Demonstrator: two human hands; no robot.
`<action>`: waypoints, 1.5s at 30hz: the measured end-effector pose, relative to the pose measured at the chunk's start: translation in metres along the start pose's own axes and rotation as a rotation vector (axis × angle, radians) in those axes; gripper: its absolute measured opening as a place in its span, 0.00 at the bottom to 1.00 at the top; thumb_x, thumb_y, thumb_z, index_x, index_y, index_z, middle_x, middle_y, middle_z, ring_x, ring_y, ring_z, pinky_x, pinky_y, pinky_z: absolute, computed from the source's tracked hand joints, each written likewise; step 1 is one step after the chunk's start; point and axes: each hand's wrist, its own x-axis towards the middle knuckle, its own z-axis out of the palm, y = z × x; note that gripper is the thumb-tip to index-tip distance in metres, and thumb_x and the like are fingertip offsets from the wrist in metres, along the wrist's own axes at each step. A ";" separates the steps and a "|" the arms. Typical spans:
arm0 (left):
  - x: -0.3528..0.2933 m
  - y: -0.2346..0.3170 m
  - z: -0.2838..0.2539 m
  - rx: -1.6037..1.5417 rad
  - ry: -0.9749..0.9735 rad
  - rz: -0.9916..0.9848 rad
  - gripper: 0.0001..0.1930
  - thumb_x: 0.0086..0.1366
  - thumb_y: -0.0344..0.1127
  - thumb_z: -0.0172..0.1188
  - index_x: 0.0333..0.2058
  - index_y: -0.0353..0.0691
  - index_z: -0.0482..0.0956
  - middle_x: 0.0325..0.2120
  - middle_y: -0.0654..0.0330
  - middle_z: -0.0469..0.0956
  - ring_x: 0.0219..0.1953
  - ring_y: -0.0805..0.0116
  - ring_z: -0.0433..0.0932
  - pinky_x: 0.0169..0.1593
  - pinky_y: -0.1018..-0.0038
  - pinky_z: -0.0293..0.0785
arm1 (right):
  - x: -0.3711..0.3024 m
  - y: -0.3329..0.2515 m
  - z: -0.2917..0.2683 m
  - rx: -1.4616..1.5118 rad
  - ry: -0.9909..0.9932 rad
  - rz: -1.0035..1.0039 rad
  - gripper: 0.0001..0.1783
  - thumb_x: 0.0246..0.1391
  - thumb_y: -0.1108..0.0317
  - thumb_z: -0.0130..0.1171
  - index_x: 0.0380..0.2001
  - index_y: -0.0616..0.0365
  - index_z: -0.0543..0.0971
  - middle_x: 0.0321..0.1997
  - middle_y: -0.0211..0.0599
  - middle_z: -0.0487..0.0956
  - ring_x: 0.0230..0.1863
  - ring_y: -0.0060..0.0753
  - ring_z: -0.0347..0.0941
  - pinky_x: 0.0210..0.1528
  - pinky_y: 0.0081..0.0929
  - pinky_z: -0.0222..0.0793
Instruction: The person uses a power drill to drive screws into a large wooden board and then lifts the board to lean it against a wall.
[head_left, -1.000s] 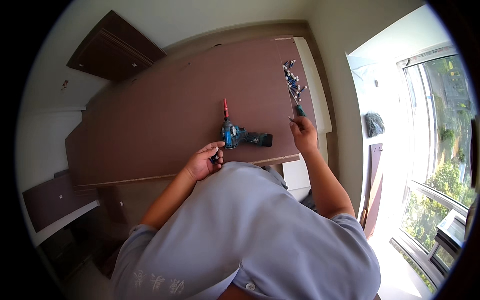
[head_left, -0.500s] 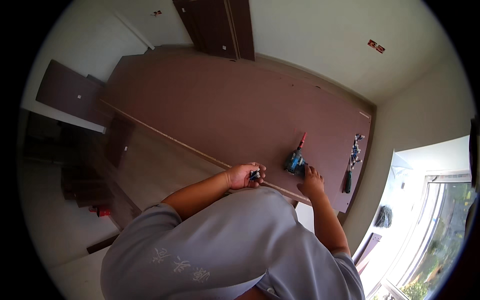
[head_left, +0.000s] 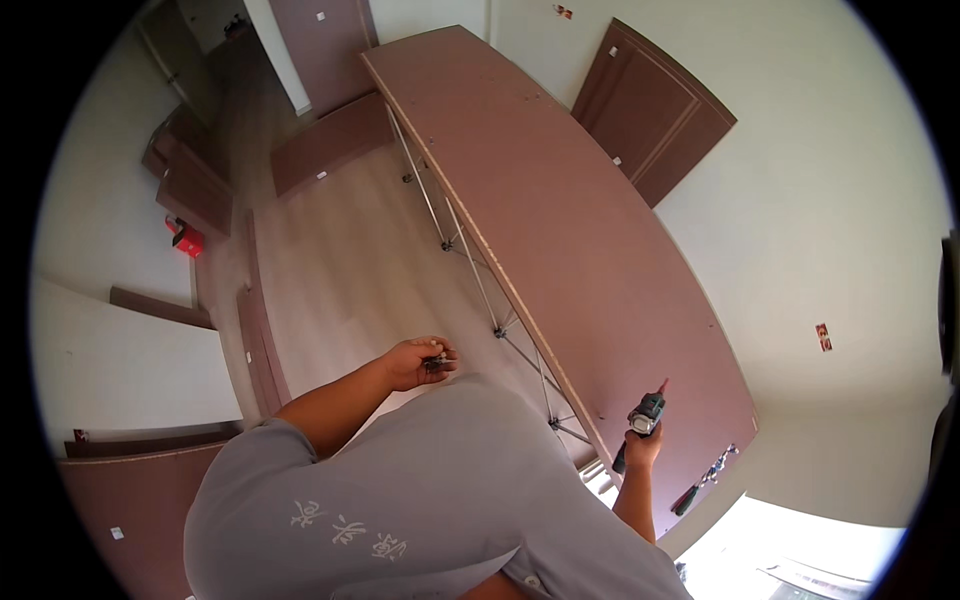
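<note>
My right hand (head_left: 643,448) grips a cordless drill (head_left: 647,412) with a reddish bit, held over the near right end of a long brown board (head_left: 560,220). Small dark and light fittings (head_left: 436,360) lie in the curled fingers of my left hand (head_left: 408,364), to the left of the board's edge; their exact kind is too small to make out. Beyond my right hand, a row of similar small fittings (head_left: 720,464) rests on the board. A screwdriver with a dark green handle (head_left: 685,500) lies beside them.
Folding metal legs (head_left: 497,332) carry the board. Brown panels (head_left: 655,115) lean on the far wall, and others (head_left: 330,140) lie on the wooden floor (head_left: 350,260). A red box-like thing (head_left: 187,238) stands at the left. A bright window (head_left: 800,545) is at lower right.
My right hand has taken hold of the drill and lifted it from the board. The view has swung left, showing more floor and the board's legs. My left hand keeps its fittings.
</note>
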 end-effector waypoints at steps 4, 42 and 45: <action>-0.040 0.032 -0.034 -0.160 0.070 0.174 0.07 0.76 0.36 0.57 0.49 0.46 0.79 0.43 0.63 0.81 0.47 0.66 0.84 0.48 0.66 0.85 | -0.030 -0.153 0.069 0.886 -0.469 0.221 0.31 0.43 0.77 0.61 0.56 0.60 0.75 0.41 0.40 0.82 0.32 0.31 0.79 0.36 0.31 0.77; 0.416 0.462 -0.004 0.325 0.111 -0.141 0.11 0.76 0.42 0.59 0.53 0.49 0.78 0.38 0.67 0.81 0.36 0.76 0.79 0.42 0.75 0.80 | 0.304 -0.485 0.404 0.308 -0.523 0.180 0.16 0.51 0.64 0.70 0.43 0.60 0.84 0.33 0.34 0.85 0.36 0.28 0.80 0.42 0.33 0.76; 0.464 0.511 -0.027 0.458 0.067 -0.167 0.09 0.75 0.43 0.59 0.49 0.49 0.79 0.37 0.67 0.80 0.35 0.76 0.78 0.43 0.74 0.78 | 0.349 -0.506 0.447 0.249 -0.349 0.295 0.15 0.53 0.64 0.68 0.40 0.63 0.84 0.32 0.36 0.85 0.34 0.30 0.82 0.41 0.32 0.76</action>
